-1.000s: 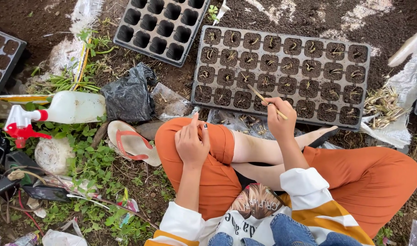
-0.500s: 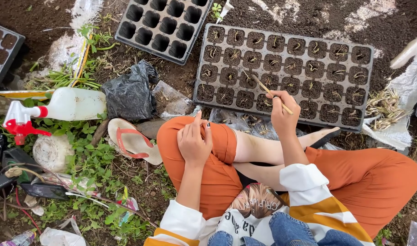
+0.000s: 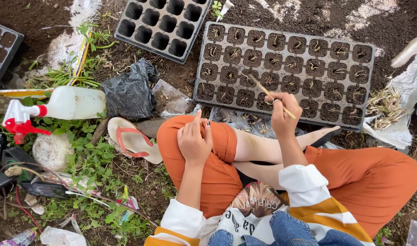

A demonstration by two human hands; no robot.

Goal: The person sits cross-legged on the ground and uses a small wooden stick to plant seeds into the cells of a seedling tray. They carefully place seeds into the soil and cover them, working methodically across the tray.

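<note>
We pinch a thin stick [image 3: 270,95] in our right hand [image 3: 283,116], angled to poke the seedling tray [image 3: 286,68] | left hand [image 3: 193,141] loose on knee, grasping nothing

Obstacles on the ground, left of the orange-trousered knee [image 3: 204,150]: cream sandal with red straps [image 3: 132,140], crumpled black plastic bag [image 3: 129,93], white spray bottle with red trigger [image 3: 58,105], tangled cables and weeds [image 3: 87,166].

Ahead: dark plastic seedling tray filled with soil and sprouts [image 3: 286,73], its near edge just beyond the shin; clear plastic sheet [image 3: 238,120] between the two.

Far left of that tray: empty black cell tray [image 3: 160,25], almost touching its corner.

Right end: heap of pale seedlings on clear plastic [image 3: 383,107].

Free room: bare dark soil [image 3: 304,16] beyond the filled tray's far edge.
</note>
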